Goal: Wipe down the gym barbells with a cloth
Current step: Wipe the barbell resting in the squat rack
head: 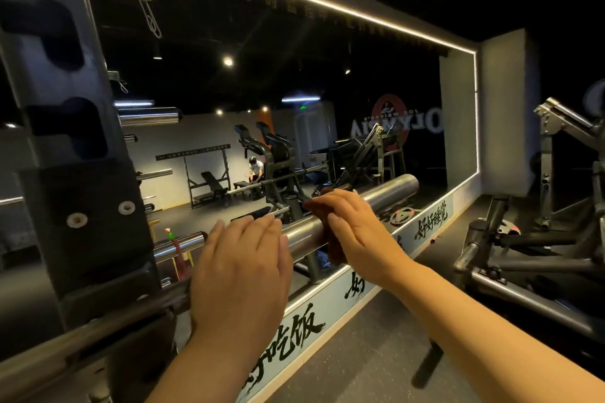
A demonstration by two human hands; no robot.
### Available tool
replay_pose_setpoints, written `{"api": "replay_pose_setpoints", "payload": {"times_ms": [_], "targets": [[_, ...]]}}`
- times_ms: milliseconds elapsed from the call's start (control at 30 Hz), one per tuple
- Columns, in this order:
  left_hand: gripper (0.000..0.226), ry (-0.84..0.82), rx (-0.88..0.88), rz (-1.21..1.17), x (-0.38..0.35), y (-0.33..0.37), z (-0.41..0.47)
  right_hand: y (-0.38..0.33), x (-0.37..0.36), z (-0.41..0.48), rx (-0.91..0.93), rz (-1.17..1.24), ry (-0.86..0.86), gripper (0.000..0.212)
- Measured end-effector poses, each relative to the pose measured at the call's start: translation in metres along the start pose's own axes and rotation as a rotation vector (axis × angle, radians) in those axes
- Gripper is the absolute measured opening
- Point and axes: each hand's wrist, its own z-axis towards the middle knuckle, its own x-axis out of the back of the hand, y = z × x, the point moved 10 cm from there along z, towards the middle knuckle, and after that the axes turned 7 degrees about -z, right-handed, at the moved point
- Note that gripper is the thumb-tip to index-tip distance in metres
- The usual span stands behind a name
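Left hand [242, 268]: flat on bar [386, 193], fingers straight. Right hand [357, 232]: clamped on cloth [332, 250] round bar, nearer far-right end.

A steel barbell [386, 193] is seen slanting from lower left up to the right, its thick sleeve polished and ending in a round, bare tip. A dark brown cloth [334, 250] is wrapped over the sleeve about midway (one end hanging below) and lies touching the metal.
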Motion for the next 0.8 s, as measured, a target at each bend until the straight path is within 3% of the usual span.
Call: {"api": "replay_pose_setpoints", "payload": {"times_ms": [100, 200, 267, 367, 433, 567, 800], "targets": [[0.040, 0.001, 0.050, 0.039, 0.006, -0.002, -0.003, 0.012, 0.009, 0.010, -0.052, -0.163, 0.034, 0.034], [0.039, -0.012, 0.149, 0.060, 0.008, -0.011, -0.008, 0.009, 0.005, 0.012, -0.250, -0.056, 0.080, 0.028], [0.037, -0.023, 0.154, 0.080, 0.005, -0.011, -0.010, -0.021, -0.004, 0.005, -0.181, -0.021, 0.051, 0.027], [0.039, -0.023, 0.161, 0.088, 0.003, -0.013, -0.006, -0.060, -0.014, -0.006, -0.002, 0.028, -0.150, 0.037], [0.050, -0.075, 0.149, 0.085, 0.000, -0.013, -0.003, -0.058, -0.013, -0.003, 0.021, -0.008, -0.221, 0.038], [0.059, -0.172, 0.115, 0.089, -0.014, -0.015, -0.006, -0.046, -0.010, 0.023, -0.132, -0.122, -0.169, 0.039], [0.057, -0.271, 0.128, 0.041, -0.006, -0.011, -0.004, -0.081, -0.023, -0.032, -0.041, 0.018, 0.066, 0.040]]}}
